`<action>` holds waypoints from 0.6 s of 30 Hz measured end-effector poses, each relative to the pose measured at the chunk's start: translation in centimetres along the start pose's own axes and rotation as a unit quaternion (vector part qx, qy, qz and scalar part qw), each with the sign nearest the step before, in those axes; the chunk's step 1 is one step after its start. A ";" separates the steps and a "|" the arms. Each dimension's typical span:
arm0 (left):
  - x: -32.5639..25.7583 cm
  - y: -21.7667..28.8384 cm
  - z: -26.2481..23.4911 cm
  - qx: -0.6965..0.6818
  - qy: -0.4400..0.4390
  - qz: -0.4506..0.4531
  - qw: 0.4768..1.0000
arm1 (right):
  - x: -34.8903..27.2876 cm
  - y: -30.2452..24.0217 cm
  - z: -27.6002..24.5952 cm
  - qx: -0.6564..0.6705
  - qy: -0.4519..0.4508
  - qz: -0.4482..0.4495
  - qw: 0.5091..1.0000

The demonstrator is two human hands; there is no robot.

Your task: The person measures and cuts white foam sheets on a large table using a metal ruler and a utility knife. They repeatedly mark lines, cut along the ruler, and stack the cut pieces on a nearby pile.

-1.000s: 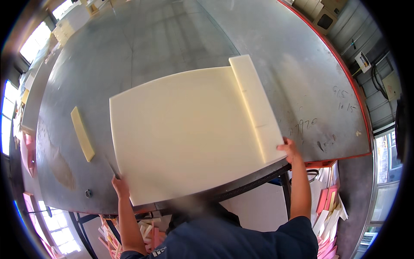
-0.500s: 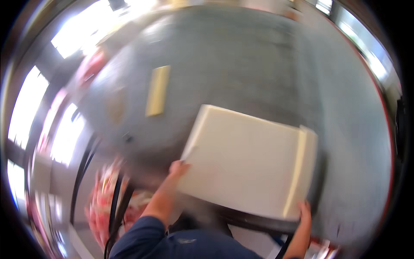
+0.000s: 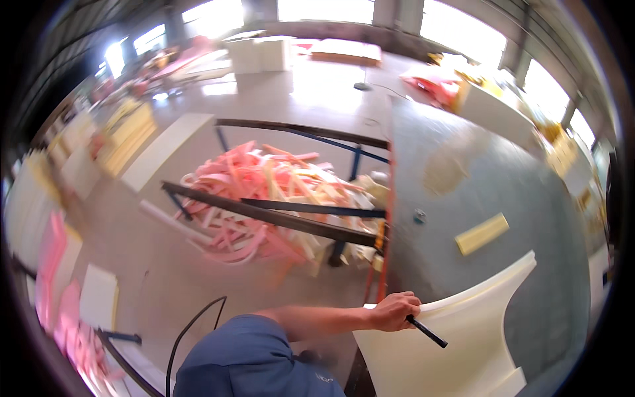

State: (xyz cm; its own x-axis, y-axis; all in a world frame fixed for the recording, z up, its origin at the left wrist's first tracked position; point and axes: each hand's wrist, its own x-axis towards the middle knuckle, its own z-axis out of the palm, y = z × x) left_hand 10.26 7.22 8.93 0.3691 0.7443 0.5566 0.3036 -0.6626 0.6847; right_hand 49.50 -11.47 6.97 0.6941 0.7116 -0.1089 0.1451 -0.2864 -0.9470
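My left hand [image 3: 395, 311] is closed on the near-left edge of a large cream foam sheet [image 3: 443, 337], with a black marker-like stick [image 3: 426, 331] poking out from under its fingers. The sheet bends in a curve, its far corner lifted above the grey tabletop [image 3: 542, 264]. A pale yellow foam strip [image 3: 482, 234] lies flat on the table beyond the sheet. My right hand is out of view.
Left of the table stands a dark metal frame [image 3: 284, 221] over a heap of pink and cream foam offcuts [image 3: 258, 185]. A small object [image 3: 420, 216] sits near the table's left edge. Foam blocks [image 3: 261, 54] and slabs [image 3: 129, 135] stand around the floor.
The view has swung left, bringing the offcut heap and floor into sight. The foam sheet, flat before, is now curved. My right hand has left the view; the black stick now shows.
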 end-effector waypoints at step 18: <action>-59.4 11.8 -46.5 0.423 0.553 -0.428 0.576 | -40.6 -20.4 59.9 0.022 -0.605 -0.265 0.751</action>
State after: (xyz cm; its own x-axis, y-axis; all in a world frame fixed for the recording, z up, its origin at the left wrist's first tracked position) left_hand -48.95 -40.87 5.84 -0.8779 0.1163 0.4645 0.4501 0.5314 0.7177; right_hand -23.84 3.93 12.66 -0.6047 0.7878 0.1175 0.1338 0.2459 -0.9600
